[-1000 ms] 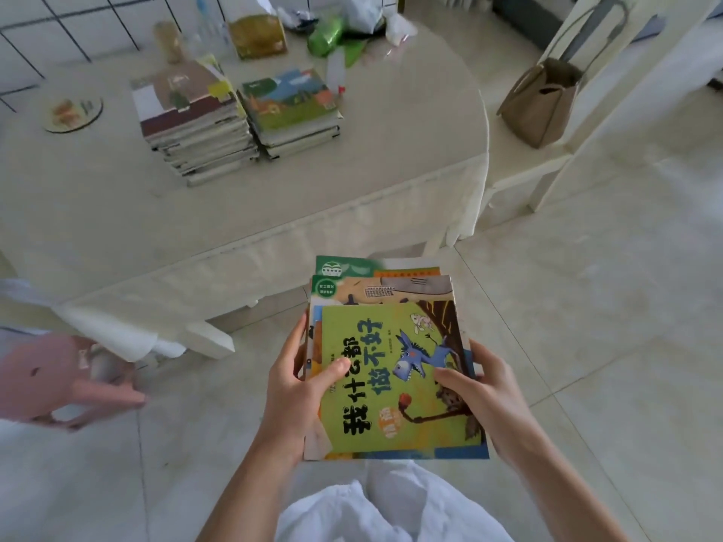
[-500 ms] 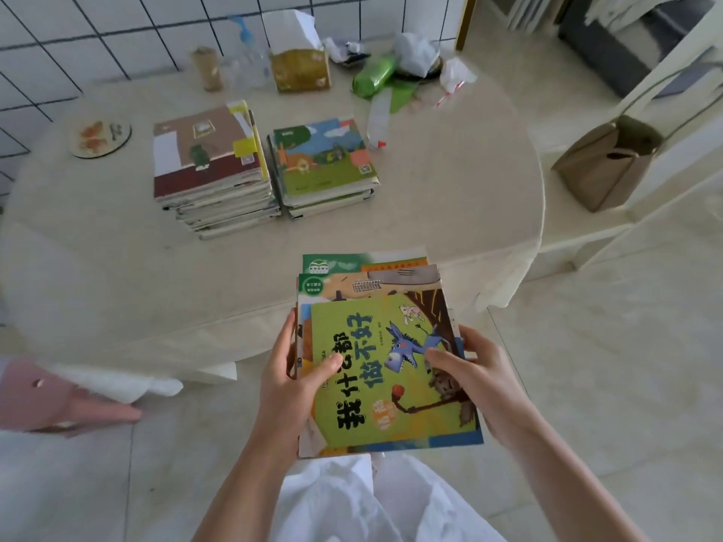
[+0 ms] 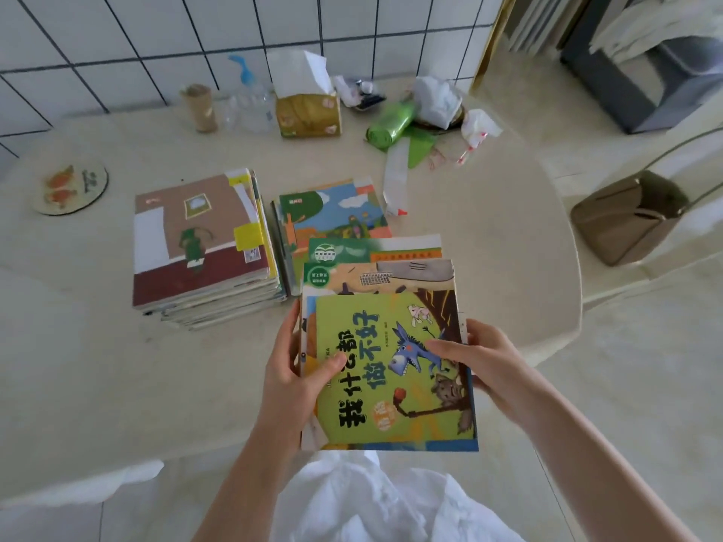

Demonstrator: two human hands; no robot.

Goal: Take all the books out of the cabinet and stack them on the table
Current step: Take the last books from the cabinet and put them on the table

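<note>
Round worktop (image 3: 469, 267), cream cloth, pushed against white tiled wall (image 3: 156, 45); pale tile floor to the right, chair with a brown bag (image 3: 626, 217) beside it. Clutter kept at the far edge: tissue box (image 3: 309, 111), green roll (image 3: 391, 125), cardboard tube (image 3: 200, 107), clear bottle (image 3: 250, 107), coaster (image 3: 70, 187) at left, so the middle stays open for stacking. Tall book stack (image 3: 203, 244), brown cover on top, sits centre-left; a lower stack (image 3: 332, 213) touches its right side. Cabinet not in view.

Held bundle of books (image 3: 391, 365), green donkey cover on top, fanned so three upper edges show, hovers over the near edge, just in front of the lower stack. Left hand (image 3: 301, 377) grip closed on the left edge, thumb on the cover; right hand (image 3: 481, 361) grip closed on the right edge, fingers under. Two-sided hold likely keeps the thin covers from sliding. Likely next: set bundle on a stack.
</note>
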